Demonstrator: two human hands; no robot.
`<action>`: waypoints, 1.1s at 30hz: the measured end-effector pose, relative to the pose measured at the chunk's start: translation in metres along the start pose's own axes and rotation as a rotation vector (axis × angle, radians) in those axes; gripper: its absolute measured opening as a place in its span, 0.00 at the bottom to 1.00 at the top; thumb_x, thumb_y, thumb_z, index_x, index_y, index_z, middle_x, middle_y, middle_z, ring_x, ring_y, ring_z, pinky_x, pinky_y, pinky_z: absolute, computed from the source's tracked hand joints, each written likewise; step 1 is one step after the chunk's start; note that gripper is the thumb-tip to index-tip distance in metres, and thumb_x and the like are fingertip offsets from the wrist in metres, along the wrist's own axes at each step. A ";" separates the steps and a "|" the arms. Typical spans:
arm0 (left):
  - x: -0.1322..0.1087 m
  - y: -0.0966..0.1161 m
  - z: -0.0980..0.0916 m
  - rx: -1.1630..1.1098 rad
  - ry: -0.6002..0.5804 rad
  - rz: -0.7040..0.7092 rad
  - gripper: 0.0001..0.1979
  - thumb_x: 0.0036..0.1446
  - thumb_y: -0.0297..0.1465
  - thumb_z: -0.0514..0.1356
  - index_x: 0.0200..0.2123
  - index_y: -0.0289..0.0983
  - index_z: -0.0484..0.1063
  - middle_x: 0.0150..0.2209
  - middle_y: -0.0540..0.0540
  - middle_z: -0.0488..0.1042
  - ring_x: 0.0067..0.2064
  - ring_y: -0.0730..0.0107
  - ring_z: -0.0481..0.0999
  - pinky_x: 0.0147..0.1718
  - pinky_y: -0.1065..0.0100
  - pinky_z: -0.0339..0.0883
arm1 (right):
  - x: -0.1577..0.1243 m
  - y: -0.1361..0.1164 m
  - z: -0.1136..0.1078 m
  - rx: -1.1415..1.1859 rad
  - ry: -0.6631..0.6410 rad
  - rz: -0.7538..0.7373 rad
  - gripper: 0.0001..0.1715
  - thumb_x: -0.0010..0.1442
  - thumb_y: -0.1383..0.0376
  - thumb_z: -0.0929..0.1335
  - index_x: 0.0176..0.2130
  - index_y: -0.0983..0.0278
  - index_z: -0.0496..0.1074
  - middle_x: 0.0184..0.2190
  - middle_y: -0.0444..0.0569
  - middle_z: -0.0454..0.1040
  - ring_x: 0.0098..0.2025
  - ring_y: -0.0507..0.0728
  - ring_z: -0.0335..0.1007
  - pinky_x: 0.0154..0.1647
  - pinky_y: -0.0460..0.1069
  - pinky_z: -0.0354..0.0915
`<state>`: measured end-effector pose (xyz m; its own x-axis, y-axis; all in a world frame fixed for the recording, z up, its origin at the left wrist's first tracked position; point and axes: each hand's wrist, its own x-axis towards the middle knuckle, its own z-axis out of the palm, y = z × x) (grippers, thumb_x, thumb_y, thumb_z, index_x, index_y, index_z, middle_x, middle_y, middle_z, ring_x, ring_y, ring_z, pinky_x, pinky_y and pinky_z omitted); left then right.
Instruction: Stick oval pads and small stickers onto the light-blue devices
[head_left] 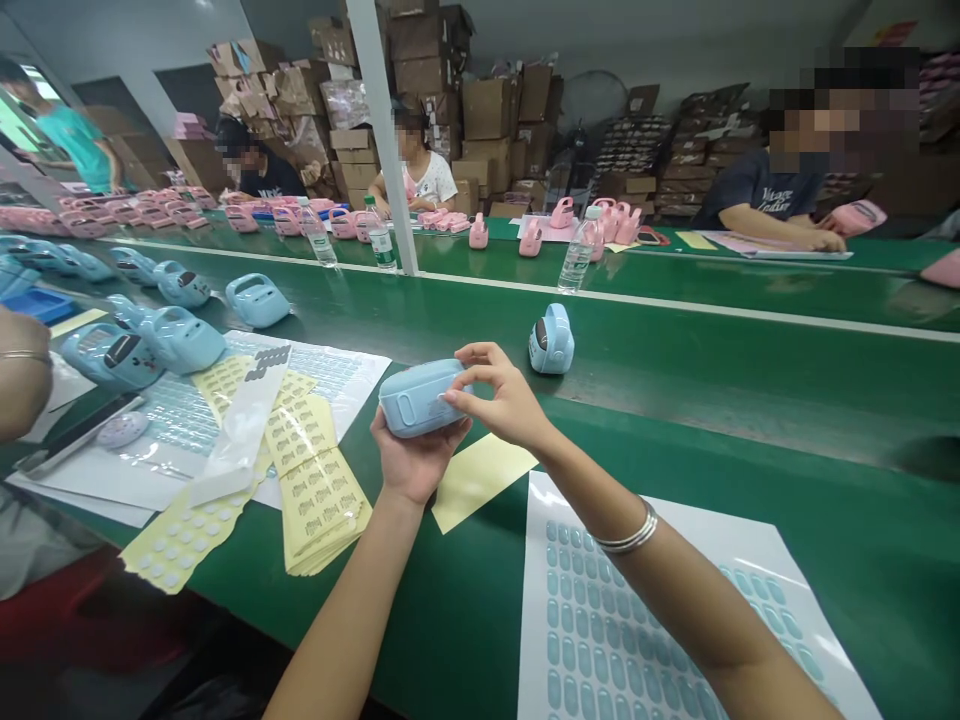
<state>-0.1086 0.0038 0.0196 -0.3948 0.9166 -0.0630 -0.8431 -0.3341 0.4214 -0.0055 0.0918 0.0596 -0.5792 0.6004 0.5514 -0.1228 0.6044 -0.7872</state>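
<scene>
Blue case (417,402) looks light, stiff and slick, so I favour cupping it below, as my left hand (411,462) grasps it over the green bench (439,600), my right hand (504,398) touching its end, pinch unclear.

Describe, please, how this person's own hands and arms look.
The left hand and right hand wear no gloves. No sleeve shows on the left arm or right arm. A shiny silver bracelet circles the right forearm.
</scene>
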 end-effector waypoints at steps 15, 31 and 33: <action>-0.001 0.000 0.002 -0.024 -0.029 0.019 0.24 0.53 0.42 0.54 0.53 0.42 0.65 0.48 0.40 0.72 0.43 0.54 0.74 0.38 0.55 0.70 | -0.007 0.005 0.012 0.011 0.139 0.072 0.05 0.49 0.65 0.72 0.25 0.63 0.72 0.41 0.50 0.65 0.47 0.57 0.64 0.52 0.54 0.62; -0.006 -0.002 0.012 -0.036 0.010 0.021 0.22 0.53 0.42 0.52 0.49 0.41 0.70 0.42 0.44 0.75 0.39 0.60 0.75 0.36 0.62 0.69 | -0.033 0.011 0.016 -0.359 0.238 -0.300 0.08 0.59 0.65 0.65 0.29 0.61 0.71 0.40 0.51 0.67 0.44 0.58 0.66 0.45 0.55 0.64; -0.008 -0.003 0.014 -0.045 -0.017 -0.004 0.23 0.53 0.42 0.52 0.50 0.40 0.70 0.42 0.43 0.75 0.40 0.58 0.75 0.36 0.61 0.69 | -0.032 0.010 0.015 -0.360 0.318 -0.308 0.08 0.59 0.64 0.65 0.28 0.62 0.71 0.39 0.52 0.67 0.42 0.58 0.67 0.43 0.55 0.64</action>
<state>-0.0981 0.0008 0.0315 -0.3859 0.9212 -0.0491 -0.8601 -0.3400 0.3803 0.0000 0.0712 0.0296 -0.2823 0.4630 0.8402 0.0672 0.8832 -0.4642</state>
